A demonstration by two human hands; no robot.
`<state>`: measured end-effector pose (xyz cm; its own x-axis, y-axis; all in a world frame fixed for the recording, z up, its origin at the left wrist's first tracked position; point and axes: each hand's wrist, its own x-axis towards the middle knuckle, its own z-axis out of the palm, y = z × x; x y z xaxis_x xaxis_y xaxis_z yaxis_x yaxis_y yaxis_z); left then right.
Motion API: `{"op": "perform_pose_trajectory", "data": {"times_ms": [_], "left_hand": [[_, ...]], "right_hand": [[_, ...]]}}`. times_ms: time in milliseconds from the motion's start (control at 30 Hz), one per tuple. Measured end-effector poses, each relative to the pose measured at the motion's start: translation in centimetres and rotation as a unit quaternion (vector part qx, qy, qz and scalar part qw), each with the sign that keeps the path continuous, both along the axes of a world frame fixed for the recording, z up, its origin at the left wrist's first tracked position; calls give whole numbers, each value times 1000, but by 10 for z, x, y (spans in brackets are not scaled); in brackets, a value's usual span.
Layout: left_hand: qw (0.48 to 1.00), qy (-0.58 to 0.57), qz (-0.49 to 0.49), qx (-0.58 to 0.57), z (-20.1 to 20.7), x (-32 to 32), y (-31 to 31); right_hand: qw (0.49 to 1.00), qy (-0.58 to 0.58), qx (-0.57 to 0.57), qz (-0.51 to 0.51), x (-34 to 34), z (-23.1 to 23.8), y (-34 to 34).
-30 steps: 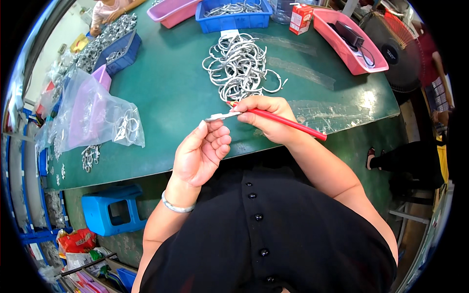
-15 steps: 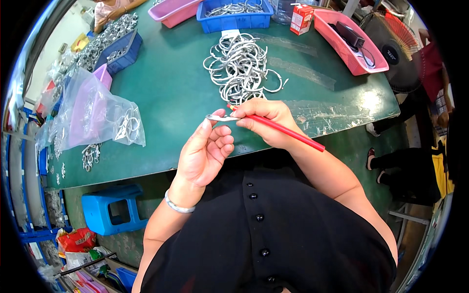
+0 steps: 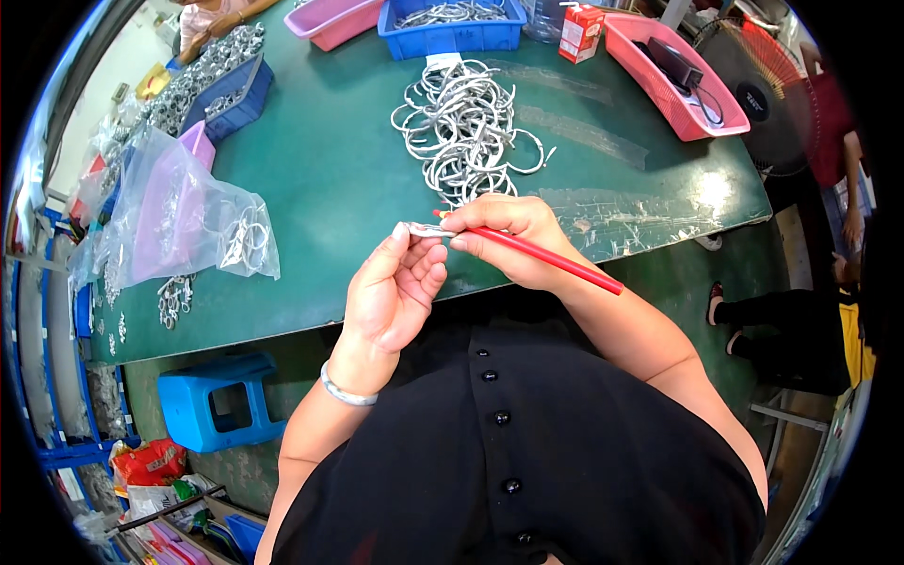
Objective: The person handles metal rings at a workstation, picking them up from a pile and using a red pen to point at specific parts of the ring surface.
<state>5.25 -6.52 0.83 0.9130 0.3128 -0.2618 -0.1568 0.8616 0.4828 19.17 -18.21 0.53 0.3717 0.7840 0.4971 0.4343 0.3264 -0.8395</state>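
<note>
A silver metal bangle [image 3: 430, 230], seen nearly edge-on, is held between my two hands just above the table's near edge. My left hand [image 3: 388, 299], palm up, pinches its left end between thumb and forefinger, the other fingers curled. At its right end, the thumb and fingers of my right hand [image 3: 516, 235] are closed. A red pencil [image 3: 554, 256] lies slantwise in the same right hand, its tip pointing to the far left. Just beyond my hands sits a heap of similar silver bangles [image 3: 461, 132], many of them open rings.
Bagged rings [image 3: 247, 243] and a blue bin [image 3: 231, 99] are left on the green table [image 3: 320, 169]. A blue tray [image 3: 450, 38], a red carton [image 3: 581, 36] and a pink basket [image 3: 659, 85] line the back. A fan [image 3: 753, 99] and a blue stool [image 3: 215, 400] stand beyond the edges.
The bangle has turned slightly in my fingers, and the left thumb and forefinger have shifted a little along it. The pencil has moved slightly left. At the right, a person in the background has moved.
</note>
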Motion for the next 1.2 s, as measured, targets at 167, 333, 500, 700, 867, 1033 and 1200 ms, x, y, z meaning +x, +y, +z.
{"op": "perform_pose_trajectory", "data": {"times_ms": [167,333,500,700,867,1033,1200], "left_hand": [[999,21,32,11,-1,-2,1],[999,22,34,16,-1,-4,3],[998,19,26,45,4,-2,-2],[995,-7,26,95,5,-5,-3],[994,3,36,105,5,-4,-5],[993,0,31,112,5,-4,-5],[995,-4,24,101,5,-5,-3]], "right_hand": [[995,59,50,-68,0,8,-2],[976,214,25,17,-3,26,-9],[971,239,14,18,-8,22,-6],[981,191,1,26,-7,22,-7],[984,175,0,22,-7,23,-7],[988,151,1,22,-8,21,-7],[982,188,20,-5,-10,20,-3]]}}
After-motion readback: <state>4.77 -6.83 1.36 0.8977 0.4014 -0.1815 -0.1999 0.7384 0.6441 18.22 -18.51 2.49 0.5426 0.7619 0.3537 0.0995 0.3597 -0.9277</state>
